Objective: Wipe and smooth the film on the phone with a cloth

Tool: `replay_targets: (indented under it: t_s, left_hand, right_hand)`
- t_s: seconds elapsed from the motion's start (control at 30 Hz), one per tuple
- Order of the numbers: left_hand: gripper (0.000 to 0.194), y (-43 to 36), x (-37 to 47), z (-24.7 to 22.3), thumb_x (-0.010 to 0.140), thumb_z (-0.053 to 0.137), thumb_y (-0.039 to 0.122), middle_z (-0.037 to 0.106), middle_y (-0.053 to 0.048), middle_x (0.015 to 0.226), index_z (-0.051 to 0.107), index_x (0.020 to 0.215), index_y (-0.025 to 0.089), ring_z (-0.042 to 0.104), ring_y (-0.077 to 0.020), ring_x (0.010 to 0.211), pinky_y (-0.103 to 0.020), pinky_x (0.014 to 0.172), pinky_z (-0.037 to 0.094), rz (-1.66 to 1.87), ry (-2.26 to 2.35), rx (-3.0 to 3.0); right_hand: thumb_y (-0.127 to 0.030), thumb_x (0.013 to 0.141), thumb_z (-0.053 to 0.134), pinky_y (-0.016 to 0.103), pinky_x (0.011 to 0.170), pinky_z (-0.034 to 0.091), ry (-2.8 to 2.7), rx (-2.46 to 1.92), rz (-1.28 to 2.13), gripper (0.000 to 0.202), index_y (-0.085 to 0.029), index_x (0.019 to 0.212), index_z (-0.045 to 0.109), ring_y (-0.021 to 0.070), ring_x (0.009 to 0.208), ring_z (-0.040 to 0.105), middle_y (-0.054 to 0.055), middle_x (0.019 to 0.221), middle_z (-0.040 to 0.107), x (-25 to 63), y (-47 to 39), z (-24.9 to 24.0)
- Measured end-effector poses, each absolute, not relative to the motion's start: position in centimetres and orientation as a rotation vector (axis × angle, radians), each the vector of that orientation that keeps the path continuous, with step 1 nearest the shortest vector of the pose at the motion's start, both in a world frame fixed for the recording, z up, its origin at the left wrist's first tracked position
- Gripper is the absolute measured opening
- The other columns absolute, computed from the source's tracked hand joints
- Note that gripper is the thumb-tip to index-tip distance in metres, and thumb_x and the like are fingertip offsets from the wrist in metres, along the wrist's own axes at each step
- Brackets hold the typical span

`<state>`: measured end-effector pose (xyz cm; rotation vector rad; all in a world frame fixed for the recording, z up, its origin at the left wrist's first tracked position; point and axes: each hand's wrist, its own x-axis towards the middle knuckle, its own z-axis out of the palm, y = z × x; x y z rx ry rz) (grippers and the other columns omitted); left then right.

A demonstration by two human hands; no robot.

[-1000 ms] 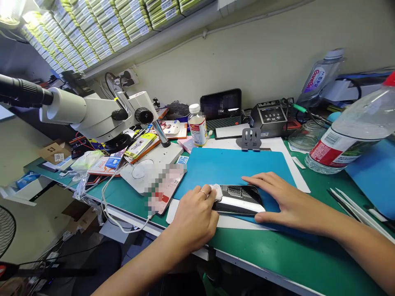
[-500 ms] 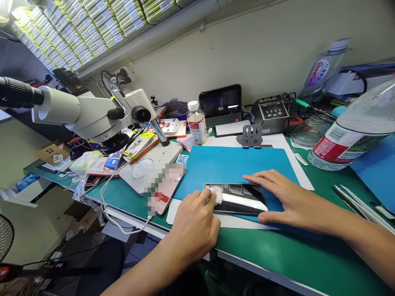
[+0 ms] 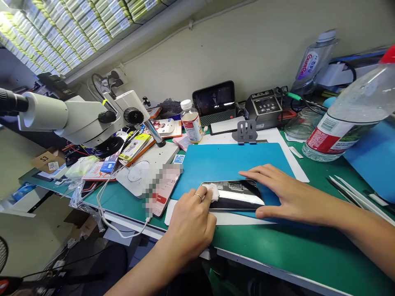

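A smartphone [image 3: 237, 195] lies on the blue mat [image 3: 212, 158], its glossy dark face up with bright reflections. My left hand [image 3: 193, 218], a ring on one finger, is closed on a crumpled white wipe [image 3: 212, 192] and presses it on the phone's left end. At the other end, my right hand [image 3: 286, 197] spans the phone, thumb by the near edge and forefinger by the far edge. Left of the mat lies a second phone [image 3: 168, 187], its screen lit and a white cable plugged in.
A microscope [image 3: 83, 119] stands at left on its pale base. Behind the mat are a small drink bottle [image 3: 191, 125], a dark screen device [image 3: 216, 100], a grey stand [image 3: 245, 131] and a black control box [image 3: 265, 107]. A large water bottle [image 3: 335, 135] and tweezers [image 3: 354, 195] lie at right.
The camera view has shifted slightly. My left hand has slid the wipe a little toward the phone's left end. My right hand stays around the other end.
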<state>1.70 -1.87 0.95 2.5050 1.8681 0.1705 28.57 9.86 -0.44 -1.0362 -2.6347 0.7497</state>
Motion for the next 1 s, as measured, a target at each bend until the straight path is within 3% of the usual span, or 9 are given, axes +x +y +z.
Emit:
replay_targets:
  t_s: [0.23,0.5,0.73,0.9,1.0]
  left_hand:
    - [0.046,-0.4,2.2,1.1,0.092,0.040,0.014,0.064,-0.013,0.125,0.065,0.130,0.015,0.064,-0.0296,0.099,-0.044,0.086,0.055,0.115,1.943,2.465]
    - [0.056,-2.8,1.3,0.4,0.091,0.040,0.011,0.065,-0.013,0.122,0.056,0.145,0.011,0.063,-0.0284,0.100,-0.041,0.085,0.054,0.199,1.977,2.436]
    - [0.048,-0.3,2.8,1.1,0.092,0.039,0.010,0.064,-0.013,0.111,0.062,0.134,0.010,0.058,-0.0293,0.096,-0.043,0.084,0.053,0.112,2.017,2.459]
    - [0.053,-2.0,3.5,0.6,0.091,0.041,0.010,0.063,-0.013,0.115,0.053,0.143,0.008,0.056,-0.0278,0.094,-0.042,0.084,0.052,0.188,1.894,2.538]
    - [0.047,-1.4,4.7,0.5,0.090,0.044,0.012,0.062,-0.013,0.116,0.057,0.136,0.011,0.056,-0.0274,0.095,-0.040,0.085,0.051,0.216,1.827,2.559]
  right_hand:
    - [-0.077,0.074,0.073,0.060,0.099,0.052,-2.617,-1.015,0.777,0.096,-0.027,0.153,0.053,0.0425,0.126,0.056,0.016,0.137,0.062,28.4,9.8,-0.3]
    - [-0.076,0.071,0.076,0.058,0.100,0.052,-2.629,-1.003,0.784,0.101,-0.027,0.155,0.050,0.0422,0.128,0.054,0.015,0.139,0.061,28.7,9.8,-0.4]
    - [-0.071,0.074,0.076,0.059,0.103,0.050,-2.640,-0.999,0.762,0.097,-0.022,0.154,0.051,0.0409,0.128,0.054,0.017,0.139,0.061,28.7,9.8,-0.4]
    - [-0.072,0.074,0.076,0.060,0.102,0.050,-2.629,-0.987,0.765,0.097,-0.025,0.154,0.051,0.0409,0.128,0.054,0.016,0.139,0.061,28.6,9.8,-0.4]
    - [-0.074,0.074,0.075,0.060,0.102,0.050,-2.636,-0.968,0.771,0.098,-0.025,0.156,0.049,0.0410,0.128,0.053,0.016,0.138,0.061,28.4,9.9,-0.5]
